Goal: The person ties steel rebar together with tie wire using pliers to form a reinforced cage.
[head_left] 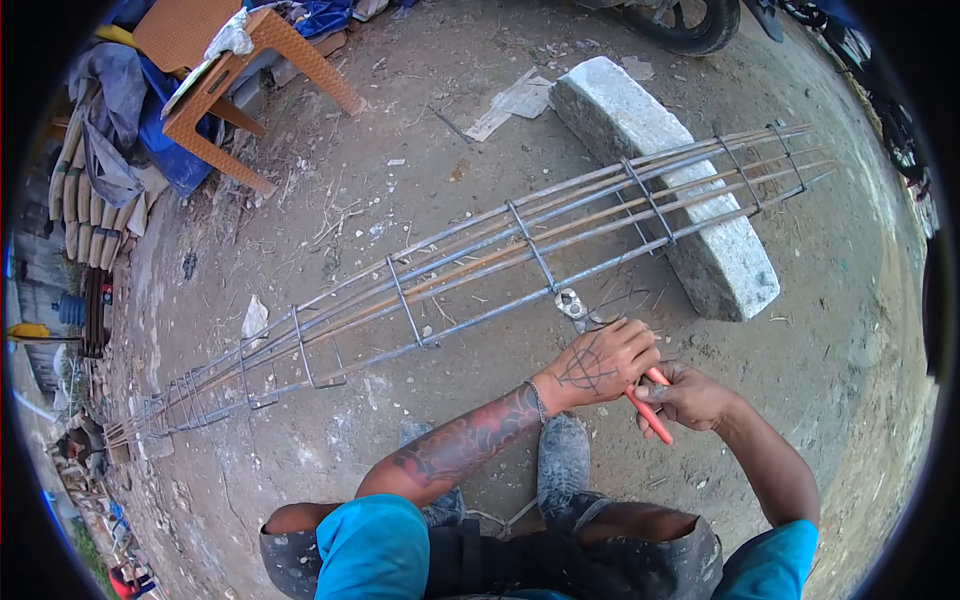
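Note:
Red-handled pincers (648,413) slant across the front of my body, with their metal head (571,304) near the lower bar of a rebar cage (455,262). My left hand (603,362) is closed over the middle of the pincers, back of the hand up. At the handles, my right hand (688,396) is closed with its thumb against the red grips. Thin dark tie wires (628,300) fan out beyond my left hand; where they are held is hidden. The long cage has several square stirrups around its bars.
A pale stone block (735,255) supports the cage's right end. A brown plastic chair (225,95) stands at upper left beside blue tarpaulin (180,150). A motorcycle wheel (690,25) is at the top. Scraps of cardboard (512,103) lie on the dirt ground.

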`<state>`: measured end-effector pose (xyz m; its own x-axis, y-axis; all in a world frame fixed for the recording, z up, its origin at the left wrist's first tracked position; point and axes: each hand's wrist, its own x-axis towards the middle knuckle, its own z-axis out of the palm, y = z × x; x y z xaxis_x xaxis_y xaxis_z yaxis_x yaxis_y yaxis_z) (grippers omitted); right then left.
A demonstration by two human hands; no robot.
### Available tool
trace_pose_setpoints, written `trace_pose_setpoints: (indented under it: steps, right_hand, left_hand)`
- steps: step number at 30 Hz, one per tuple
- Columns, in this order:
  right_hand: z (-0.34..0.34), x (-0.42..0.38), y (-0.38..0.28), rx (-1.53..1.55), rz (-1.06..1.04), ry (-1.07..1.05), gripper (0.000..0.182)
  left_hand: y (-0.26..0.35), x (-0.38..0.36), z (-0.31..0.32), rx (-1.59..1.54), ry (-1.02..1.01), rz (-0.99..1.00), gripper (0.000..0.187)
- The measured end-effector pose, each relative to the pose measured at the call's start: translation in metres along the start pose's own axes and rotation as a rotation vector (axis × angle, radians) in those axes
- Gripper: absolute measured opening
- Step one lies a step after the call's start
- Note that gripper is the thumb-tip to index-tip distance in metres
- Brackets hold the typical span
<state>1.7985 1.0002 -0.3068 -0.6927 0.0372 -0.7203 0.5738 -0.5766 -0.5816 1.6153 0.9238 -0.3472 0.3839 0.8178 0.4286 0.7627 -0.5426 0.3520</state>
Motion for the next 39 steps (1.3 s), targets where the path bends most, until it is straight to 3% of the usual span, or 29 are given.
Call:
trace_pose_setpoints:
  steps: [5, 11, 13, 17, 19, 20, 22, 24, 26, 27, 28, 29, 30, 33, 34, 36, 38, 39]
  right_hand:
    - [0.009, -0.005, -0.005, 0.224, -0.004, 0.014, 0.028]
    - [0.003, -0.001, 0.0, 0.198, -0.002, -0.01, 0.028]
    - [0.001, -0.001, 0.001, 0.35, 0.051, -0.118, 0.03]
    - [0.007, 0.001, -0.009, 0.266, 0.122, -0.185, 0.025]
    - [0.045, -0.008, -0.058, -0.907, 0.334, 0.269, 0.022]
    - [0.036, -0.005, -0.045, -0.902, 0.337, 0.265, 0.022]
    - [0.01, 0.005, 0.002, -1.707, -0.223, 0.87, 0.027]
    - [0.011, 0.005, 0.007, -1.711, -0.231, 0.896, 0.033]
    - [0.023, -0.005, -0.003, -1.643, -0.504, 0.865, 0.032]
    - [0.018, -0.008, -0.012, -1.646, -0.506, 0.858, 0.032]
    - [0.008, -0.01, -0.024, -1.272, -0.207, 0.461, 0.031]
    - [0.002, -0.013, -0.029, -0.865, 0.072, 0.084, 0.031]
    - [0.004, -0.012, -0.024, -0.865, 0.073, 0.087, 0.031]
    - [0.017, 0.0, 0.007, -0.006, 0.087, 0.066, 0.027]
    - [0.018, 0.002, 0.014, -0.002, 0.091, 0.063, 0.027]
    - [0.02, 0.004, 0.023, -1.526, -0.636, 0.928, 0.028]
    - [0.013, 0.0, 0.02, -1.578, -0.584, 0.919, 0.028]
    - [0.012, -0.002, 0.029, -1.423, -0.467, 0.831, 0.029]
  left_hand:
    - [0.001, -0.005, -0.005, 0.017, 0.105, 0.045, 0.022]
    - [0.0, -0.005, -0.004, 0.034, 0.002, 0.024, 0.022]
    - [-0.002, -0.003, -0.002, 0.023, -0.01, 0.047, 0.022]
    - [-0.001, -0.002, 0.003, 0.006, -0.042, 0.022, 0.023]
    - [0.002, 0.005, 0.003, 0.111, -0.002, -0.109, 0.02]
    - [0.004, 0.01, 0.003, 0.107, -0.006, -0.111, 0.02]
    - [0.01, 0.023, 0.004, 0.167, 0.005, -0.289, 0.017]
    - [0.007, 0.021, 0.016, 0.097, 0.025, -0.357, 0.015]
    - [0.008, 0.015, 0.022, 0.073, 0.028, -0.326, 0.017]
    - [0.009, 0.006, 0.025, 0.095, 0.097, -0.268, 0.016]
    - [0.007, -0.001, 0.028, 0.094, 0.093, -0.27, 0.016]
    - [0.007, -0.007, 0.03, 0.112, 0.225, -0.187, 0.015]
    - [0.005, -0.011, 0.033, 0.132, 0.362, -0.099, 0.014]
    - [0.005, -0.021, 0.038, 0.202, 0.356, -0.097, 0.018]
    - [0.007, -0.022, 0.034, 0.245, 0.354, -0.094, 0.022]
    - [0.018, -0.014, 0.029, 0.219, 0.272, -0.134, 0.028]
    - [0.023, 0.002, 0.015, 0.206, 0.206, -0.179, 0.034]
    - [0.028, 0.006, 0.008, 0.155, 0.2, -0.152, 0.04]
